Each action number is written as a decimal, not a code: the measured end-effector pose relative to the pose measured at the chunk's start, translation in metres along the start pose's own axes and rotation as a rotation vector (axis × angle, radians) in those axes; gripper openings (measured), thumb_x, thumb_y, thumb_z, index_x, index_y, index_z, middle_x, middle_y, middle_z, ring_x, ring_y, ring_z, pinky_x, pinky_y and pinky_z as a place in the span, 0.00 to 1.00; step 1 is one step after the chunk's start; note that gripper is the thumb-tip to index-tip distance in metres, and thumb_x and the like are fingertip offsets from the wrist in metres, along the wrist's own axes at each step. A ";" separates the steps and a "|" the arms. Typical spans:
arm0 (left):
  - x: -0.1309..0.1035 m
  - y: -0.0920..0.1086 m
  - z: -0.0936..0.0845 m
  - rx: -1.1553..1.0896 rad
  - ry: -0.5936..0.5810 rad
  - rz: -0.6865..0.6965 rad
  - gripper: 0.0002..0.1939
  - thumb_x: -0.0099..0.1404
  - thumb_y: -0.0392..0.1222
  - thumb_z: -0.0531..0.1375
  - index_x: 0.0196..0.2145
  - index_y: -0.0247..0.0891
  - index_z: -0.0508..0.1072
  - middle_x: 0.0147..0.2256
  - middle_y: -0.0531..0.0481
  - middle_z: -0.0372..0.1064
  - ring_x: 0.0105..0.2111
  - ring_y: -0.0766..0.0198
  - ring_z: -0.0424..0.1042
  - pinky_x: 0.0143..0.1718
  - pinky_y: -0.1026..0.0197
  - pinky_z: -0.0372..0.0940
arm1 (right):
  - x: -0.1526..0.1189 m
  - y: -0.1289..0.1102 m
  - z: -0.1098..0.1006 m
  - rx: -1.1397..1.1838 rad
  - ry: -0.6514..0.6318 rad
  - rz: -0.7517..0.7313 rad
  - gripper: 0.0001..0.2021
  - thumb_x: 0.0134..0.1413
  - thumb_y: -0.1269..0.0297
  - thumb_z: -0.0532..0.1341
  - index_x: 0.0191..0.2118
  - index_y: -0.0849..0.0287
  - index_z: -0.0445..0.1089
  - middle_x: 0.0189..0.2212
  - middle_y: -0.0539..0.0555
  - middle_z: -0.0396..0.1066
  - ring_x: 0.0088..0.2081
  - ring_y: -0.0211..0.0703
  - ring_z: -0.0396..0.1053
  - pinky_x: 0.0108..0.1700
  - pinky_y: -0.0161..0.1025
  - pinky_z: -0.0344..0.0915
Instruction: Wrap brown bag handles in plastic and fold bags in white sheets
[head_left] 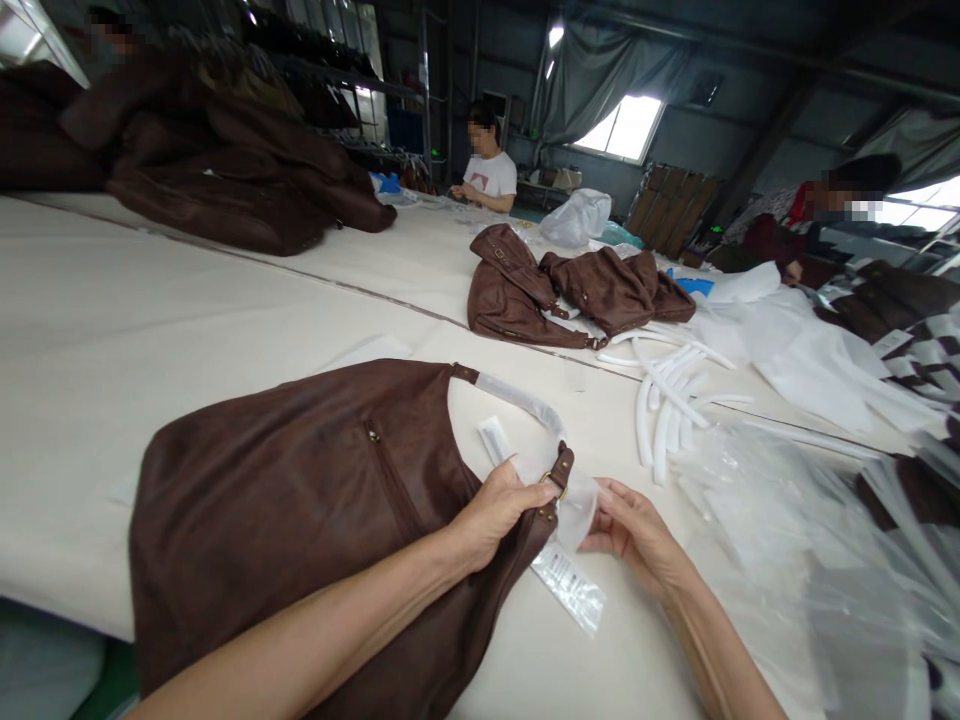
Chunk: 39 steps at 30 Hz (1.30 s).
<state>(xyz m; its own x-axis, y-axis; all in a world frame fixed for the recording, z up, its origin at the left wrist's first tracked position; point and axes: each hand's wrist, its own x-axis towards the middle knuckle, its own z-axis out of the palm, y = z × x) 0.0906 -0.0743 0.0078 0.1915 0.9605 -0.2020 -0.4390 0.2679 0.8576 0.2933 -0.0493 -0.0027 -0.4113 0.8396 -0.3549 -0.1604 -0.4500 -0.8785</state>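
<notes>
A large brown handbag (292,500) lies across the near side of the table, a zipped pocket facing up. Its strap (517,393) is wrapped in clear film and curves round to a metal ring. My left hand (499,510) is closed on the bag's edge just by that ring, thumb on top. A thin white translucent sheet (581,508) sits against the ring, and the fingers of my right hand (630,525) pinch its right side. Beneath the hands lies a clear packet with a printed label (571,588). Part of the sheet is hidden behind the strap end.
White foam tubes (667,400) lie in a heap to the right, beside clear plastic bags (772,530). Brown bags (577,285) rest beyond, with a bigger brown pile (225,160) at far left. Co-workers (489,165) are at the far side and right.
</notes>
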 end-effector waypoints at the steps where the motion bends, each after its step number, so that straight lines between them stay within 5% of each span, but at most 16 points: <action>1: 0.000 0.000 0.001 -0.014 -0.005 -0.009 0.18 0.50 0.43 0.70 0.38 0.33 0.78 0.33 0.47 0.76 0.33 0.60 0.72 0.37 0.63 0.64 | 0.003 -0.001 0.004 -0.020 0.016 0.028 0.21 0.48 0.47 0.69 0.38 0.61 0.74 0.29 0.54 0.73 0.28 0.40 0.70 0.32 0.39 0.71; 4: -0.001 0.000 0.001 -0.045 0.011 -0.076 0.19 0.49 0.42 0.71 0.39 0.32 0.78 0.33 0.46 0.76 0.33 0.60 0.72 0.38 0.62 0.64 | 0.012 -0.003 0.016 0.008 0.065 0.037 0.22 0.47 0.44 0.68 0.32 0.63 0.75 0.25 0.54 0.73 0.26 0.39 0.68 0.29 0.34 0.67; 11: -0.002 0.003 0.002 -0.126 0.066 -0.111 0.22 0.45 0.39 0.74 0.39 0.32 0.77 0.32 0.47 0.77 0.31 0.62 0.73 0.35 0.64 0.65 | 0.030 -0.010 0.018 -0.007 -0.040 0.094 0.15 0.35 0.61 0.74 0.31 0.63 0.77 0.22 0.52 0.74 0.23 0.37 0.69 0.29 0.33 0.63; 16: 0.002 -0.002 -0.002 -0.178 0.167 -0.160 0.23 0.52 0.52 0.71 0.41 0.35 0.74 0.32 0.46 0.76 0.27 0.60 0.74 0.32 0.60 0.69 | 0.042 -0.014 0.016 -0.090 -0.103 0.159 0.12 0.33 0.64 0.72 0.27 0.65 0.76 0.22 0.51 0.73 0.22 0.36 0.68 0.28 0.32 0.61; 24: 0.004 -0.014 -0.006 -0.095 0.263 0.005 0.22 0.54 0.54 0.70 0.39 0.38 0.71 0.33 0.52 0.73 0.29 0.65 0.72 0.30 0.67 0.67 | 0.043 -0.013 0.016 0.073 -0.011 0.057 0.17 0.34 0.58 0.75 0.31 0.64 0.76 0.23 0.52 0.75 0.24 0.37 0.69 0.31 0.34 0.64; 33: 0.001 -0.002 0.004 -0.098 0.173 0.039 0.18 0.61 0.52 0.66 0.42 0.35 0.74 0.38 0.46 0.76 0.34 0.61 0.75 0.35 0.63 0.69 | 0.043 -0.016 0.017 -0.013 0.071 0.006 0.16 0.31 0.61 0.75 0.29 0.62 0.76 0.22 0.49 0.74 0.23 0.35 0.67 0.30 0.34 0.61; 39: 0.006 -0.002 0.004 -0.152 0.206 -0.030 0.22 0.51 0.44 0.73 0.42 0.32 0.76 0.36 0.44 0.78 0.33 0.60 0.76 0.38 0.62 0.70 | 0.044 -0.014 0.019 0.054 0.024 0.077 0.13 0.30 0.66 0.73 0.28 0.64 0.76 0.23 0.50 0.74 0.23 0.35 0.67 0.29 0.33 0.62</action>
<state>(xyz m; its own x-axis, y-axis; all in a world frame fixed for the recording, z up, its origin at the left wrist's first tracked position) 0.0961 -0.0698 0.0063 0.0302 0.9428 -0.3319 -0.5655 0.2899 0.7721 0.2605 -0.0119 -0.0002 -0.4028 0.8086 -0.4288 -0.1779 -0.5288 -0.8299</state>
